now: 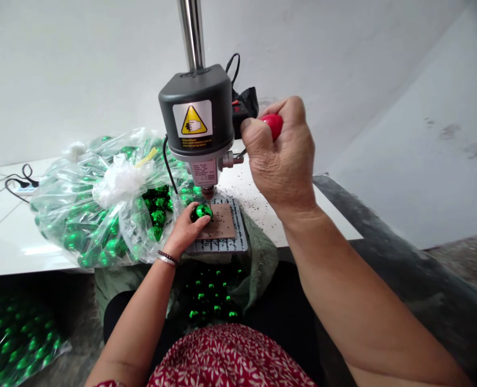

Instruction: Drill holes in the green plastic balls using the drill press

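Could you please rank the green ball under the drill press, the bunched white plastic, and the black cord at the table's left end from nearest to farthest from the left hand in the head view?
1. Green ball: in the left hand.
2. Bunched white plastic: to the hand's left.
3. Black cord: farthest left, on the table.

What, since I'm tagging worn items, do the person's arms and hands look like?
No gloves. The left hand has a dark beaded bracelet and a silvery bangle at its wrist; a red patterned sleeve edge shows farther up. The right hand wears nothing visible.
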Demonstrator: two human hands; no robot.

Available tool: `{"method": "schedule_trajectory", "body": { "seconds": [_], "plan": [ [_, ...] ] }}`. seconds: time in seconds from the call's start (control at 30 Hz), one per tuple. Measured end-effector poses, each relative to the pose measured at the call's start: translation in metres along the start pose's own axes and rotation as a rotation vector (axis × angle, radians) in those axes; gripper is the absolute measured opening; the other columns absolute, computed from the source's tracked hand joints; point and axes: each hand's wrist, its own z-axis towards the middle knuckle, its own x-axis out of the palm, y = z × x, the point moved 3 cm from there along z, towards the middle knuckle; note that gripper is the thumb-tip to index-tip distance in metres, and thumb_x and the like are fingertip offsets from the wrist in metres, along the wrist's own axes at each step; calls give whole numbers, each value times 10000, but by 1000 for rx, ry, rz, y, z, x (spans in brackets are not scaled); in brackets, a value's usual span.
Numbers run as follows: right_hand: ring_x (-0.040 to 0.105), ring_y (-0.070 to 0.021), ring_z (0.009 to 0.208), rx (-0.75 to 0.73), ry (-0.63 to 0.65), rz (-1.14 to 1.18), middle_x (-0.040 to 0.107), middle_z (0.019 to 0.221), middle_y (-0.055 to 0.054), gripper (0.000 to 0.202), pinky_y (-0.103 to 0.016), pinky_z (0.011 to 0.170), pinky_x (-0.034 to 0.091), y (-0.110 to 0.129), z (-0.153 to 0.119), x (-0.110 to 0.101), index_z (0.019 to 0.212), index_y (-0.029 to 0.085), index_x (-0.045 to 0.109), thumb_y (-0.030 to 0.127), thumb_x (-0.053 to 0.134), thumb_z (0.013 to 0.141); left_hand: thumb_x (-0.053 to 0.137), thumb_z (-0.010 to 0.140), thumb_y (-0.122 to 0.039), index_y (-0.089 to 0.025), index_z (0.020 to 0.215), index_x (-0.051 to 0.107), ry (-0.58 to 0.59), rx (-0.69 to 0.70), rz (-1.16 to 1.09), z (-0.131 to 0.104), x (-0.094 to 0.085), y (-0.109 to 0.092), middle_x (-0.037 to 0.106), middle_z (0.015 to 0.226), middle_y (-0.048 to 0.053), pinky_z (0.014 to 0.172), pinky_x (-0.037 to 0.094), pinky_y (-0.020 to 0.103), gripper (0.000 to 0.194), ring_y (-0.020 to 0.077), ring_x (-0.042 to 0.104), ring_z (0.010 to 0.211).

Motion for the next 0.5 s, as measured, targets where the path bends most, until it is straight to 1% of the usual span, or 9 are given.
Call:
{"method": "schedule_trajectory", "body": {
  "seconds": [0.07, 0.17, 0.27, 0.37, 0.43, 0.5],
  "plan": [
    [520, -31, 725, 1, 2, 9, 525, 792, 29, 235, -199, 667, 452, 0, 0, 0, 858, 199, 441, 421, 434, 935, 641, 770, -366, -136, 1272, 571, 1, -36, 4, 0, 2, -3, 662, 1214, 112, 976, 445, 372, 557, 247, 602, 1088],
    [515, -33, 712, -2, 1, 35, 516, 777, 34, 227, -200, 655, 452, 0, -1, 0, 859, 197, 438, 414, 456, 925, 632, 777, -371, -151, 1244, 602, 19, -78, 0, 0, 4, -8, 690, 1157, 90, 973, 446, 380, 517, 247, 611, 1063],
    [513, -30, 685, -15, -18, 78, 497, 756, 43, 220, -190, 632, 446, 0, -1, 1, 848, 201, 428, 406, 471, 918, 643, 768, -374, -155, 1219, 621, 29, -73, 0, 1, 5, -12, 701, 1117, 76, 951, 459, 364, 502, 233, 620, 1026],
    [493, -15, 634, -27, -41, 150, 472, 734, 55, 225, -169, 601, 429, 1, -2, 1, 830, 204, 412, 400, 492, 906, 654, 761, -379, -138, 1248, 603, 46, -82, 21, 2, 7, -12, 693, 1132, 91, 932, 470, 357, 546, 233, 623, 1019],
    [468, -5, 594, -26, -34, 200, 446, 711, 63, 216, -155, 576, 411, 1, -1, 1, 822, 201, 405, 378, 500, 898, 670, 748, -364, -135, 1276, 584, 46, -86, 32, 2, 9, -11, 691, 1131, 92, 921, 477, 350, 581, 230, 629, 1006],
    [450, 0, 574, -21, -18, 229, 427, 696, 68, 204, -149, 562, 399, 0, 0, 1, 814, 195, 403, 351, 511, 889, 696, 727, -337, -153, 1288, 577, 57, -67, 34, 2, 12, -10, 697, 1111, 72, 910, 486, 340, 602, 221, 637, 984]
  ]
}}
